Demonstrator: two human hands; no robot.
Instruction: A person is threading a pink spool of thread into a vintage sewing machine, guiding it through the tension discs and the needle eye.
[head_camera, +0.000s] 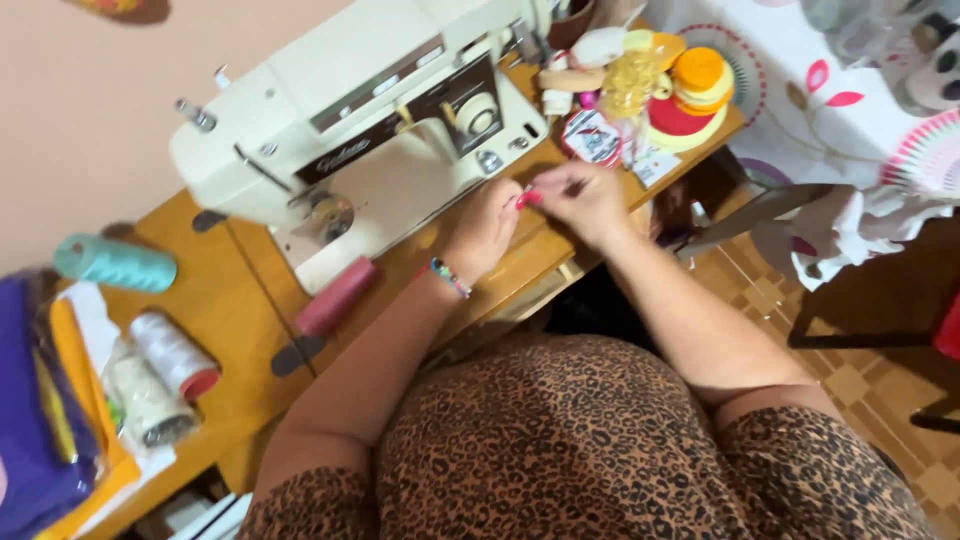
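Sitting at the wooden worktop (240, 300) before the cream sewing machine (350, 110), left hand (482, 228) and right hand (583, 203) jointly pinch a small red-pink piece (527, 198): probably light, slippery, best held at its ends.

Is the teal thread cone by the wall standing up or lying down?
Lying down: the teal thread cone rests on its side on the wooden table, long axis level.
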